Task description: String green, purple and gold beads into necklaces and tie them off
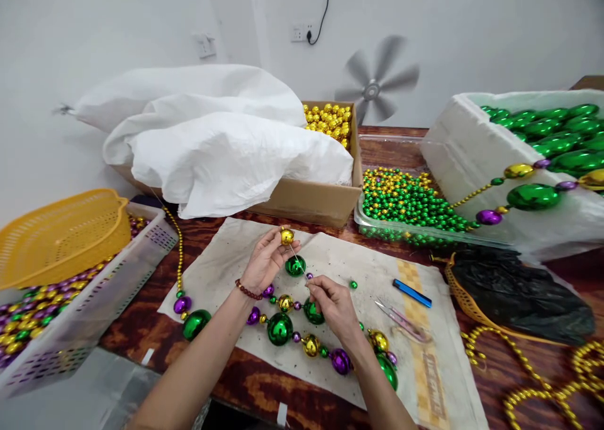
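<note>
Between the thumb and fingers of my left hand point(268, 257) is a gold bead point(287, 236), held above the cloth point(226, 254). My right hand point(330, 299) pinches a thin needle or wire point(298, 260) that runs up to that bead. Below both hands, a strand with green balls point(280, 329), purple balls point(340, 361) and gold balls point(311, 345) lies across the cloth. A large green ball point(295, 266) sits just under the wire. One small green bead point(353, 285) lies apart to the right of my right hand.
Scissors point(401, 320) and a blue cutter point(412, 293) lie right on the cloth. Behind stand a cardboard box point(316, 202) and a clear bead tray point(406, 232). A foam box point(453, 147) is at right, a bead basket point(94, 310) at left. A fan point(372, 90) spins behind.
</note>
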`<state>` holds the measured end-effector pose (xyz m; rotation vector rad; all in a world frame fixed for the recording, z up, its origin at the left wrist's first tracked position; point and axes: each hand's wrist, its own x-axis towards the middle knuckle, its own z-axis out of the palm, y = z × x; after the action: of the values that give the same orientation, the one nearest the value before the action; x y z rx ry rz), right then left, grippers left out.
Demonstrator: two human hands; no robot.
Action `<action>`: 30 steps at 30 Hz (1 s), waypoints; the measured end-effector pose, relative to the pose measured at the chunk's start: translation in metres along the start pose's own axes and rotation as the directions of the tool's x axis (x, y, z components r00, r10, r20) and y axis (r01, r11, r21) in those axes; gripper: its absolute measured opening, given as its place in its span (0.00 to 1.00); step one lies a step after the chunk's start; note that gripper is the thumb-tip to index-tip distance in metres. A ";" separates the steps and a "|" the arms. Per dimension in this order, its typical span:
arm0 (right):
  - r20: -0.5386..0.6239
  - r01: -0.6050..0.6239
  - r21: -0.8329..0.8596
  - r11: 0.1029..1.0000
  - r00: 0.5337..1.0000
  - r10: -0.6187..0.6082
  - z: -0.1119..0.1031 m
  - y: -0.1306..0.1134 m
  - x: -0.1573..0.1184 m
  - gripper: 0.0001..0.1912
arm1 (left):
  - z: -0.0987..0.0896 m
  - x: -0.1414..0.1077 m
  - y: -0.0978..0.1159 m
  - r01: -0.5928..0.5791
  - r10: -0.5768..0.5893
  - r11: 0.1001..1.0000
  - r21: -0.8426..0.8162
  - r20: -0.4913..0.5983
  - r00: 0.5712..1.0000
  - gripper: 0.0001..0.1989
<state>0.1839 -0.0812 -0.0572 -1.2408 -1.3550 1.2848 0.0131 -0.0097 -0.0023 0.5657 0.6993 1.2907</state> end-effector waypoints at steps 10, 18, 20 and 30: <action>-0.132 0.070 0.084 0.994 0.989 -0.059 0.014 -0.013 0.020 0.12 | 0.010 -0.020 -0.025 0.060 -0.065 0.990 0.131 0.030 0.997 0.19; -0.206 0.046 0.250 0.967 0.979 0.007 0.002 -0.016 0.012 0.13 | -0.005 0.029 -0.022 -0.048 -0.016 0.775 0.630 0.096 0.995 0.11; -0.233 0.060 0.301 0.952 0.972 0.012 0.005 -0.016 0.006 0.12 | 0.003 0.053 -0.023 -0.194 0.012 0.655 0.730 0.248 0.969 0.03; -0.298 0.153 0.300 0.942 0.953 -0.060 0.007 -0.007 -0.012 0.11 | 0.053 0.083 -0.109 0.105 -0.305 0.864 0.492 0.346 0.887 0.09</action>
<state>0.1780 -0.0940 -0.0507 -1.0614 -0.9499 1.1438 0.1344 0.0512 -0.0581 1.0887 0.6868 0.7524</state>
